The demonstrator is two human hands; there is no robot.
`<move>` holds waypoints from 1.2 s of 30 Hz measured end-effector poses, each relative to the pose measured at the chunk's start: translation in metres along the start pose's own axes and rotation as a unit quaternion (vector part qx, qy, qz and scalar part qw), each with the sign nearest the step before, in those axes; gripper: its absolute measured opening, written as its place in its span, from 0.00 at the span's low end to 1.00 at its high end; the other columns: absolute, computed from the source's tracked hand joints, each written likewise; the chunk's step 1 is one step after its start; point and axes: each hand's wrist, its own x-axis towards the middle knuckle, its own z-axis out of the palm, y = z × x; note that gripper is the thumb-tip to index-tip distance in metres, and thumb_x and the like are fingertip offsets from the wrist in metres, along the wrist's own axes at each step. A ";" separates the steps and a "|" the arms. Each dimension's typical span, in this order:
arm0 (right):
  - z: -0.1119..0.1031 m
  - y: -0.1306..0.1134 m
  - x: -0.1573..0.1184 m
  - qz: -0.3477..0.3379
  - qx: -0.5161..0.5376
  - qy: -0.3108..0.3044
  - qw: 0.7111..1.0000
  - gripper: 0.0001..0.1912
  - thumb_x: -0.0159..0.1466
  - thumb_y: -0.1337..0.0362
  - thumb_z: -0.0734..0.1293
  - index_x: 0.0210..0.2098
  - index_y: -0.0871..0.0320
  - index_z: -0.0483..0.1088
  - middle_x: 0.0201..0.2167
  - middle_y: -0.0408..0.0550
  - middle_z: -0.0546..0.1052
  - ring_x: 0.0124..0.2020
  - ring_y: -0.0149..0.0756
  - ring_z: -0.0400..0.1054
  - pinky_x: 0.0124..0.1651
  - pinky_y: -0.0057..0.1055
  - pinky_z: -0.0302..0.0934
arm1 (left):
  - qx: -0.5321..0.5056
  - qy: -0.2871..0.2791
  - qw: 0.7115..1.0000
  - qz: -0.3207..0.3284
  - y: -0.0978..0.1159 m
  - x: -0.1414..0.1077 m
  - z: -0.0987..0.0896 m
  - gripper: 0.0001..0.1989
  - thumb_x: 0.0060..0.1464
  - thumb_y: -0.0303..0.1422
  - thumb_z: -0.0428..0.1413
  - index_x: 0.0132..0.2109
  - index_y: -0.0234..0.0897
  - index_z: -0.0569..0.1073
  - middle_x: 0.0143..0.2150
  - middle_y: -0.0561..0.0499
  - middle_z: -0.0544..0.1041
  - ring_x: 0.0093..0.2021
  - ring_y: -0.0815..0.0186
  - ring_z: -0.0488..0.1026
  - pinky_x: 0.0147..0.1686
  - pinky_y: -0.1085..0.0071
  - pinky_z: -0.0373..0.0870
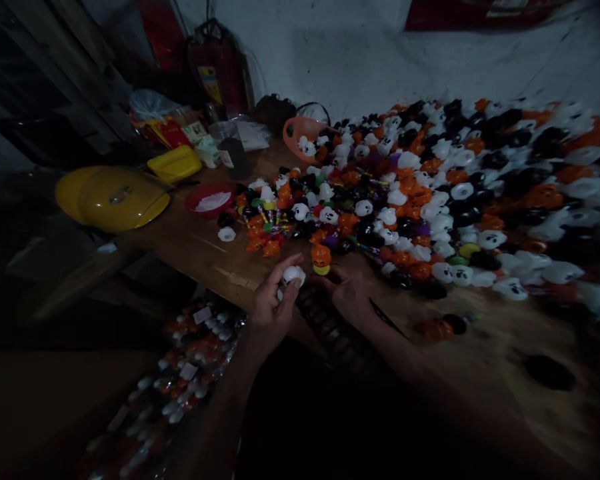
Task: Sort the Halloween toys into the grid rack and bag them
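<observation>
My left hand (274,293) is closed round a small white piece (293,275), thumb in front and fingers behind. To the right, my right hand (347,291) has its fingers bent together near the table edge; whatever they may hold is dark and hard to make out. Between the hands, just beyond them, an orange pumpkin figure (321,259) with a yellow base stands upright on the wooden table (205,250). Behind it lies a big heap of white, orange and black figures (405,200).
A red bowl (210,200) with white slips, a yellow helmet-like object (115,197), a yellow box (175,164) and a dark cup (230,150) stand at the left. An orange basket (300,137) lies behind. Bagged figures (195,367) sit below the table edge.
</observation>
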 end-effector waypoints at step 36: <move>0.007 0.001 0.007 -0.158 -0.162 -0.058 0.972 0.11 0.58 0.74 0.63 0.40 0.59 0.72 0.36 0.49 0.78 0.38 0.37 0.72 0.42 0.29 0.63 | 0.166 -0.038 0.985 0.009 0.002 0.034 0.006 0.20 0.52 0.37 0.59 0.54 0.49 0.70 0.53 0.55 0.75 0.51 0.62 0.73 0.50 0.67 0.70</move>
